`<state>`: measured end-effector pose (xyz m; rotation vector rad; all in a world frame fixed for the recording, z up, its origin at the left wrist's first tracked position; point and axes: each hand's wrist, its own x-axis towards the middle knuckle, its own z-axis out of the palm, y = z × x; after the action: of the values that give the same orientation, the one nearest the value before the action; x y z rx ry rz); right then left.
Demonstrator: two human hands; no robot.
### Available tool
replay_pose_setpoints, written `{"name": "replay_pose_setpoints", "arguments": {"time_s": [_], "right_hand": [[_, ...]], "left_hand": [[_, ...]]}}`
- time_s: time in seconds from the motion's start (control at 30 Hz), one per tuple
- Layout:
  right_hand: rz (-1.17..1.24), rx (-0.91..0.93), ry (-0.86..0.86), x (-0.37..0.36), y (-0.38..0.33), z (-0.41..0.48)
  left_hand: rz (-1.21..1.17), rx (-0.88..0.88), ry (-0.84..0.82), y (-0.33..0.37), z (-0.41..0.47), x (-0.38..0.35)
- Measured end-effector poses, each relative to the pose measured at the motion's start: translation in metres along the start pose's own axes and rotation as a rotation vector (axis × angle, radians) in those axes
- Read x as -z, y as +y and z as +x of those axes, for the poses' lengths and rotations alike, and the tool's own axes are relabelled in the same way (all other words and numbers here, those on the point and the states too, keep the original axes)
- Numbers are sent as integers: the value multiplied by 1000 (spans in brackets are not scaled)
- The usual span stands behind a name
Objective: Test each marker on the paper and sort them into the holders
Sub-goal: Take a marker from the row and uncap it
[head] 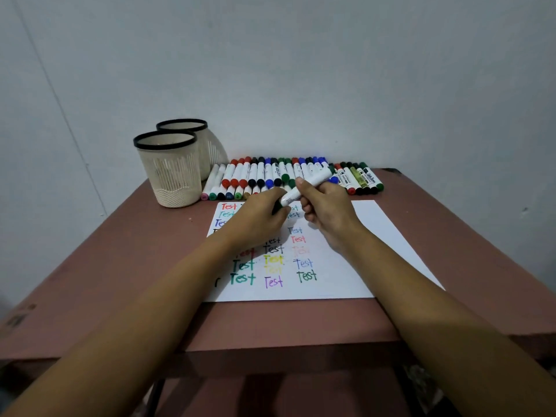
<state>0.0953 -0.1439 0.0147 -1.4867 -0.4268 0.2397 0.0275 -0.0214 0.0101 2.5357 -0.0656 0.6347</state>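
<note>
Nearest the lens, the left forearm (129, 320) rises from the lower left and the right forearm (445, 314) from the lower right. Both angle inward over the brown table (114, 266) and meet above the paper (379, 236). At far left two cream mesh holders stand upright and touching, the near holder (171, 173) in front of the far holder (207, 145). The left hand (258, 218) hovers knuckles-up over the upper part of the sheet, its fingers curled round the lower, dark end of the marker (307, 186). That end is mostly hidden, so the hand seems to pinch the cap, though I cannot tell if the cap is seated. The white barrel slants up to the right, clear of the sheet. The right hand (325, 209) grips its middle, thumb on top and fingers wrapped beneath, wrist bent inward. Columns of coloured "Test" words cover the left half of the sheet. Behind the hands, a row of markers (258, 173) lies flat along the table's back edge, from beside the holders to the right.
</note>
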Motion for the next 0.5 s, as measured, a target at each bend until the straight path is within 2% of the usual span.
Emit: {"name": "replay_pose_setpoints", "arguments": {"time_s": [0.2, 0.5], "right_hand": [[55, -17, -26, -4, 3, 0], [94, 22, -51, -4, 1, 0]], "left_hand": [[-141, 28, -12, 0, -2, -1], [-478, 121, 41, 2, -2, 2]]}}
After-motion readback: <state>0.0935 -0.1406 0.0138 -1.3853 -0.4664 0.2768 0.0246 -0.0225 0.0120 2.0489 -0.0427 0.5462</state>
